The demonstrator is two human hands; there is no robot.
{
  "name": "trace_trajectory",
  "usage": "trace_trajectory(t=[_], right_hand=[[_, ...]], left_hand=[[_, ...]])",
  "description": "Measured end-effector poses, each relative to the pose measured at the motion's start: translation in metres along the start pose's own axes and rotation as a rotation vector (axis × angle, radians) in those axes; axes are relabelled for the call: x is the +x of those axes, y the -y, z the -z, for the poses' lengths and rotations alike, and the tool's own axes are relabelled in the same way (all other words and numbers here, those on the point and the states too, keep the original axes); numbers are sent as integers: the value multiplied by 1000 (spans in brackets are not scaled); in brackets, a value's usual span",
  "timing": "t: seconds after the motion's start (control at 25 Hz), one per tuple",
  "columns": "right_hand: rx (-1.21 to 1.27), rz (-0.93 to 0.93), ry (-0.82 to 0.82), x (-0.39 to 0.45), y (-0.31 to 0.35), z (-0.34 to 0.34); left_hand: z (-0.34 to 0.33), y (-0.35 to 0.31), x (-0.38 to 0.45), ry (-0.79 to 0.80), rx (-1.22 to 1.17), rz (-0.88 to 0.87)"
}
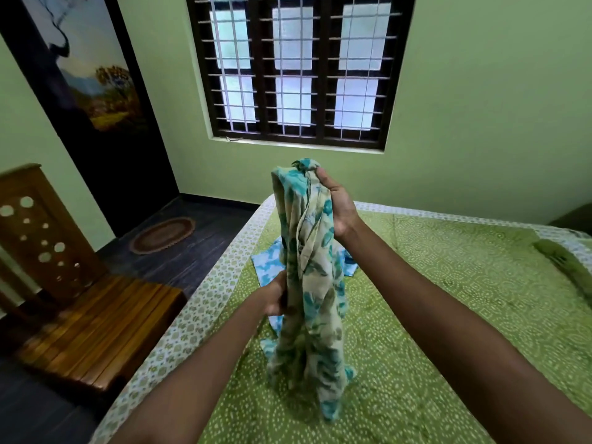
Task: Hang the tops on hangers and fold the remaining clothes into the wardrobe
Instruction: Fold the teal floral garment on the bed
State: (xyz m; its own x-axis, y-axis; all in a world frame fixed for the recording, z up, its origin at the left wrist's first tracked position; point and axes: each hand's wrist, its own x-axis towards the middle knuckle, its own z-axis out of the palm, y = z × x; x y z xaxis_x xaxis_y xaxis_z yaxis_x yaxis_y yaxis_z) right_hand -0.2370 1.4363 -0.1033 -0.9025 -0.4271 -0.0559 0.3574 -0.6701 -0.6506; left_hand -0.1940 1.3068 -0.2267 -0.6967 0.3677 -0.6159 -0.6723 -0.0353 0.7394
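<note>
A beige garment with a teal floral print point(312, 283) hangs bunched above the bed. My right hand point(338, 206) grips its top end, raised high. My left hand point(274, 298) grips the cloth lower down on its left side. The garment's bottom trails onto the green bedspread point(432, 309). Behind and under it a light blue and white patterned garment point(267, 267) lies flat on the bed, partly hidden.
A wooden slatted chair point(96, 328) stands left of the bed on the dark floor. An oval mat point(161, 235) lies before a dark door point(105, 123). A barred window point(298, 68) is in the green wall. A rolled green cloth point(567, 267) lies at the bed's right edge.
</note>
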Motion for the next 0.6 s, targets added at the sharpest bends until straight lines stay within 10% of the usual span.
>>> trace_trajectory(t=[0.24, 0.4, 0.6], right_hand=[[-213, -35, -274, 2, 28, 23], [-649, -289, -351, -27, 54, 55], [-391, -109, -339, -28, 54, 75]], left_hand=[[-1, -63, -10, 170, -403, -334], [23, -111, -34, 121, -123, -419], [21, -156, -64, 65, -2, -511]])
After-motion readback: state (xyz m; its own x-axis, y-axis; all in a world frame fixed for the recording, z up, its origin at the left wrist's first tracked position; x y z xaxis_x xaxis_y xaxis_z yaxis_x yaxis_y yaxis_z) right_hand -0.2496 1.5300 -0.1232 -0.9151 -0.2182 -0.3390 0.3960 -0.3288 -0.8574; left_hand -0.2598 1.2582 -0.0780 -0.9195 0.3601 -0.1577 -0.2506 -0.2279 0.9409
